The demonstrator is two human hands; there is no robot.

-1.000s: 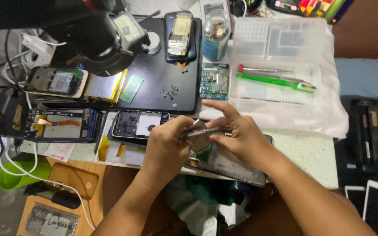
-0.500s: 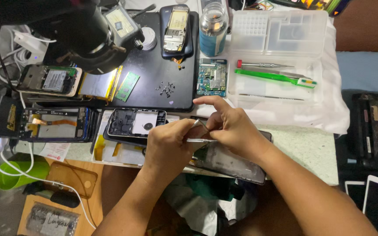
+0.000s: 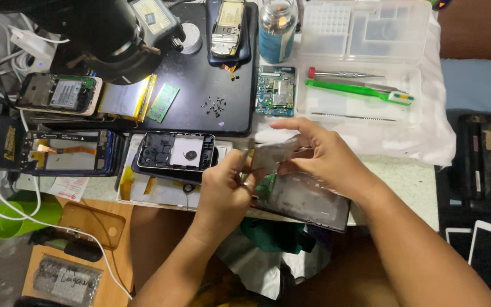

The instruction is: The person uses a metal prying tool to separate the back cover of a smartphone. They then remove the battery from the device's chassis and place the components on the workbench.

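A thin grey metal plate [image 3: 271,154], that's what both hands are on, held up just above the near edge of the workbench [image 3: 410,176]. The right hand [image 3: 328,156] pinches its right end between thumb and fingers, closed tight on it. The left hand [image 3: 225,185] is curled shut at the plate's left end, thumb pressed up against the edge; whether there's a tool tucked in that fist, I can't tell from here.

Right underneath them lies an opened dark device [image 3: 305,199] with a bit of green board showing. Just left of the left hand sits a black phone frame [image 3: 176,151] with a round white patch in it.

Further back, a black mat [image 3: 200,79] carries a little cluster of screws [image 3: 213,105] and a small green board [image 3: 163,102]. Beside the mat there's a blue circuit board [image 3: 275,91], and to the right a clear plastic tray [image 3: 359,74] with a green toothbrush [image 3: 356,91] and a red-tipped screwdriver [image 3: 342,74].
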